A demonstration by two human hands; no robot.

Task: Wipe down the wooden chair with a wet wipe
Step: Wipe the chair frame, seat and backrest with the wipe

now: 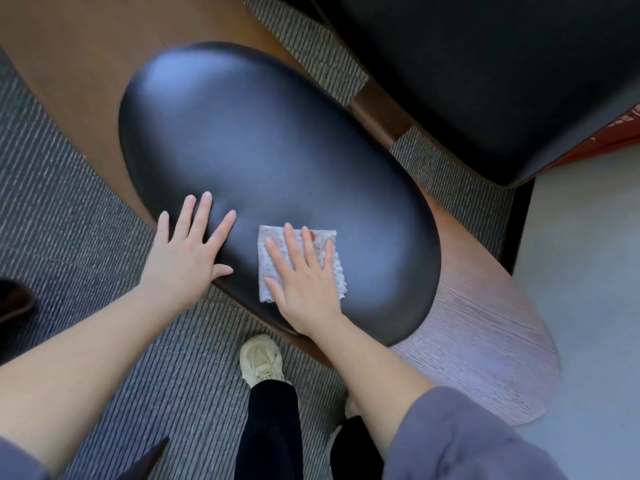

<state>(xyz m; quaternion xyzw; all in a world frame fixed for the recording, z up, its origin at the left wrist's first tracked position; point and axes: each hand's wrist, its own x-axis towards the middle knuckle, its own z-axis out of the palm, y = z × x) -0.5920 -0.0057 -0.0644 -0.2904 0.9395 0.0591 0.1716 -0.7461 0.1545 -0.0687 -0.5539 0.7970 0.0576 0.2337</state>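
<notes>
The chair's black padded oval seat [263, 154] fills the middle of the head view, set on a wooden base [485, 334] that sticks out at the lower right. A white dotted wet wipe [268, 268] lies flat on the near end of the seat. My right hand [304, 275] presses on the wipe with straight, spread fingers. My left hand [187, 251] rests flat on the seat's near left edge, fingers straight, holding nothing.
A second black padded seat [502, 74] stands at the upper right, close to the first. Striped grey carpet [86, 209] lies to the left and below. My shoe [261, 358] and dark trouser leg stand just in front of the chair. Pale floor [588, 254] is on the right.
</notes>
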